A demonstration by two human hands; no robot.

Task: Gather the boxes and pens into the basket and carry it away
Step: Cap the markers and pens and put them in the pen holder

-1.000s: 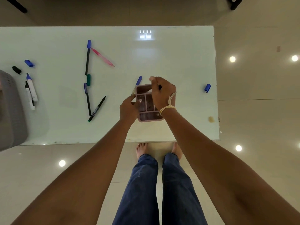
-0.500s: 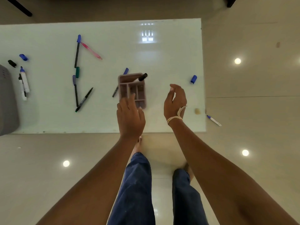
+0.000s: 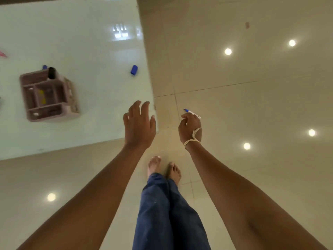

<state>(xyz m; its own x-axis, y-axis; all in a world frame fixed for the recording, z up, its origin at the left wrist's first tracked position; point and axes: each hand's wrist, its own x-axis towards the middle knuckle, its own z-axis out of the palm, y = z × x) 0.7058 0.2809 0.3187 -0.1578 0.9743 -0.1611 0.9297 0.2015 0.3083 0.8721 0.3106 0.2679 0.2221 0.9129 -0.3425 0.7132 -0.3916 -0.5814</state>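
Note:
The pink compartment basket (image 3: 70, 98) stands on the glass table (image 3: 90, 42) at the left, with a black marker (image 3: 51, 73) sticking out of its far compartment. A blue pen's end (image 3: 44, 67) peeks out behind the basket. A blue cap (image 3: 134, 70) lies near the table's right edge. On the floor, right of the table corner, lies a white marker with a blue tip (image 3: 187, 110). My right hand (image 3: 190, 128) hangs over that marker with fingers curled and apart; contact is unclear. My left hand (image 3: 139, 124) is spread open over the table's near right corner.
A pink pen's tip (image 3: 2, 54) shows at the left frame edge. The floor is glossy beige tile with light reflections. My bare feet (image 3: 163, 168) stand just off the table's near right corner.
Both hands have left the basket, which now holds the black marker. The view has swung right. My right hand has dropped towards the marker on the floor; my left hand has shifted to the table corner.

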